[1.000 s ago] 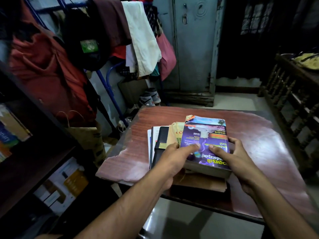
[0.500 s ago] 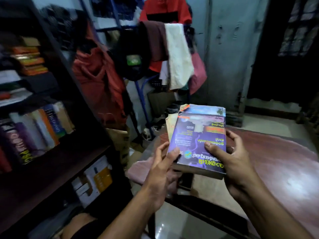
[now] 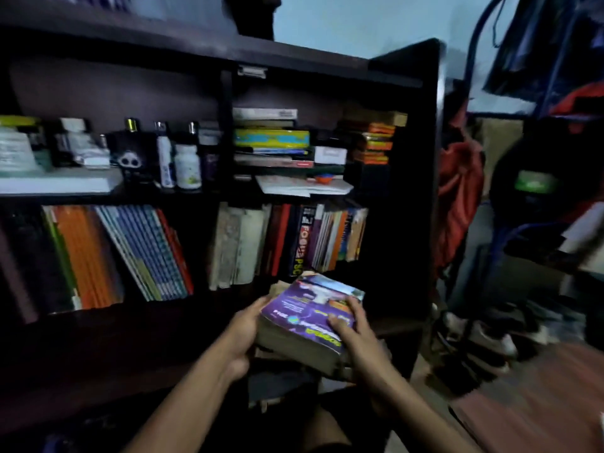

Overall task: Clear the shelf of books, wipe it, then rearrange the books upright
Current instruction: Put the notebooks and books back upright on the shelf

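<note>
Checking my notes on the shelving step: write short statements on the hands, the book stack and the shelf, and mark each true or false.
1. Both hands hold the stack topped by the thick purple-covered paperback book. True.
2. The left hand hangs idle. False: it grips the stack's left side.
3. Books on the dark wooden bookshelf behind the stack stand upright. True.
4. The right hand holds a cloth. False: its fingers lie on the purple cover.

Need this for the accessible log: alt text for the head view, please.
Both hands, left hand and right hand, grip a stack of books topped by a purple-covered book, held flat before a dark bookshelf. Its middle row holds standing and leaning books; above are bottles and flat book piles.
</note>
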The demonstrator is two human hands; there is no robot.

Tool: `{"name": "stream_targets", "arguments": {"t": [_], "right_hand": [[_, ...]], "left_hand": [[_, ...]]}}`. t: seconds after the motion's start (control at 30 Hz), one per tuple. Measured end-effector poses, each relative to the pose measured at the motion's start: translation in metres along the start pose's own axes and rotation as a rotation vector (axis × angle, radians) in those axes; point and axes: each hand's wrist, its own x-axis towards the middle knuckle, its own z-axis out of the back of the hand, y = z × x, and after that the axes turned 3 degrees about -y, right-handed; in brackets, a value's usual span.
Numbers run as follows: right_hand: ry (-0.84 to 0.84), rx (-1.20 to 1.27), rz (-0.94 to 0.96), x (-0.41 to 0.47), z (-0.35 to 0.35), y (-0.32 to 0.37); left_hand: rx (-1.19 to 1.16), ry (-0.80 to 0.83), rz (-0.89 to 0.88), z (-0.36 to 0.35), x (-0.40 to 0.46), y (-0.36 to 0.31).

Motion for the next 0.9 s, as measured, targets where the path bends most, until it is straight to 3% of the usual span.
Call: {"name": "stream_targets", "arguments": {"t": [0.1, 0.13, 0.2, 0.27, 0.33, 0.4, 0.5, 0.7, 0.83, 0.9], "right_hand": [[0.184, -0.187, -0.094, 0.016, -0.016, 0.008], [0.251, -0.374, -0.025, 0.025, -0.014, 0.007], [0.356, -0.978, 0.155, 0.046, -0.005, 0.002], [0.210, -1.475, 0.365, 0.063, 0.000, -0.008], [0.059, -1.586, 0.677, 0.072, -0.001, -0.021], [0.095, -1.500, 0.848, 0.085, -0.003, -0.034], [0.221, -1.324, 0.855, 0.099, -0.004, -0.047], [0.107, -1.262, 0.951, 0.101, 0.013, -0.050], [-0.118, -0.670, 0.721, 0.094, 0.024, -0.031], [-0.311, -0.379, 0.617, 0.097, 0.026, -0.021]], "left_hand": [[0.092, -0.049, -0.022, 0.036, 0.021, -0.016], [0.129, -0.050, -0.040, 0.046, 0.032, -0.018], [0.212, -0.064, -0.092, 0.058, 0.050, -0.013], [0.241, -0.089, -0.162, 0.068, 0.064, -0.002], [0.253, -0.109, -0.189, 0.069, 0.075, 0.004], [0.283, -0.104, -0.209, 0.068, 0.077, 0.008], [0.315, -0.088, -0.262, 0.069, 0.073, 0.011], [0.339, -0.126, -0.398, 0.071, 0.088, 0.020], [0.425, -0.135, -0.416, 0.074, 0.097, 0.026], [0.499, -0.160, -0.383, 0.070, 0.100, 0.028]]}}
